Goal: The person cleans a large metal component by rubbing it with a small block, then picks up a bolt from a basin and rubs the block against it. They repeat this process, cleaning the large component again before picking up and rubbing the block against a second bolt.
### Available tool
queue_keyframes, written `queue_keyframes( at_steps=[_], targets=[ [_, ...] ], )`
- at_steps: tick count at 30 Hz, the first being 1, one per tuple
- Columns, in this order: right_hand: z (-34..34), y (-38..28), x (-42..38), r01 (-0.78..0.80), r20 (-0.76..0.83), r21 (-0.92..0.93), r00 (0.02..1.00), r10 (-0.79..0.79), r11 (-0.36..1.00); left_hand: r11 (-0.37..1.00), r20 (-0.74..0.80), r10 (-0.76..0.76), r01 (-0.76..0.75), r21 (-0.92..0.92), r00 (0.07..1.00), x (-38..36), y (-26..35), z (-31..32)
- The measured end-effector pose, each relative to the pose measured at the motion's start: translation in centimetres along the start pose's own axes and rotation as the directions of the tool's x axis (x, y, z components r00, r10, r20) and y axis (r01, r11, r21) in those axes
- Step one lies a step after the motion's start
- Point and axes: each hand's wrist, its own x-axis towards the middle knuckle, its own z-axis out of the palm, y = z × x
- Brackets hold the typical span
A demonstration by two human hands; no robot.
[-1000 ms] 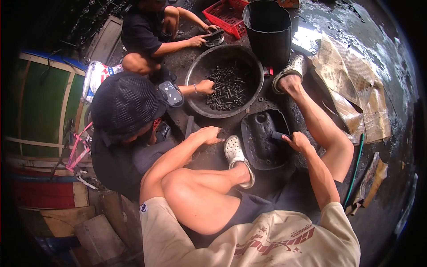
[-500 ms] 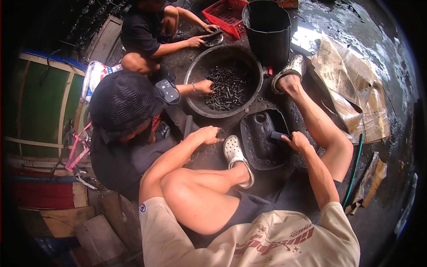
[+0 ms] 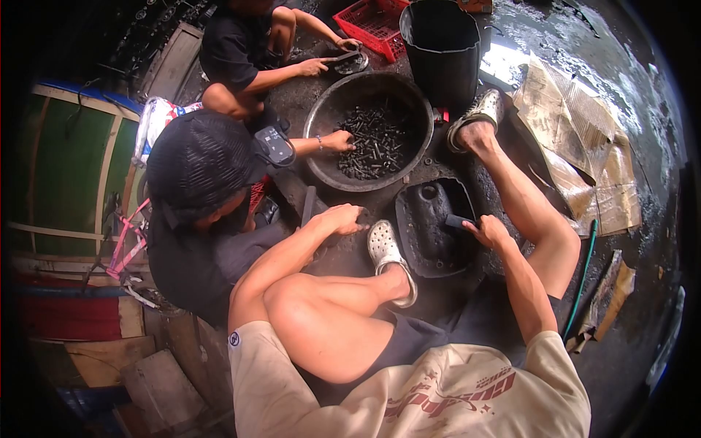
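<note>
My left hand point(image 3: 342, 218) is closed, fingertips round a small dark piece point(image 3: 363, 217), just left of the white clog on my foot. A dark upright bar point(image 3: 309, 205) stands beside this hand's wrist. Farther right, my right hand point(image 3: 491, 230) grips a flat dark bar point(image 3: 458, 222), thumb along it. The bar's free end points left over a shallow black tray point(image 3: 438, 266), blackened inside, with a ring-shaped part point(image 3: 429, 192) at its far end. What the left fingers hold is too dark for me to tell its kind.
Beyond the tray sits a wide basin point(image 3: 315, 157) of dark bolt-like pieces, with a co-worker's hand point(image 3: 338, 141) inside. Another person handles a dark bar farther off. A black bucket point(image 3: 442, 69), a red crate point(image 3: 394, 45) and flattened cardboard point(image 3: 573, 139) surround the area. A green rod point(image 3: 581, 277) lies right.
My hands keep nearly the same positions. The far worker's nearer hand has shifted slightly left. The view has moved a little.
</note>
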Motion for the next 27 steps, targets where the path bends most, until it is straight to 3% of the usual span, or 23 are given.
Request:
queue_keyframes(
  at_steps=[27],
  targets=[
    [0.5,0.4,-0.1,0.042,-0.054,0.003,0.998,-0.042,0.999,1.000,-0.042,0.024,-0.024,0.001,0.999,0.0,-0.7,0.6]
  ],
)
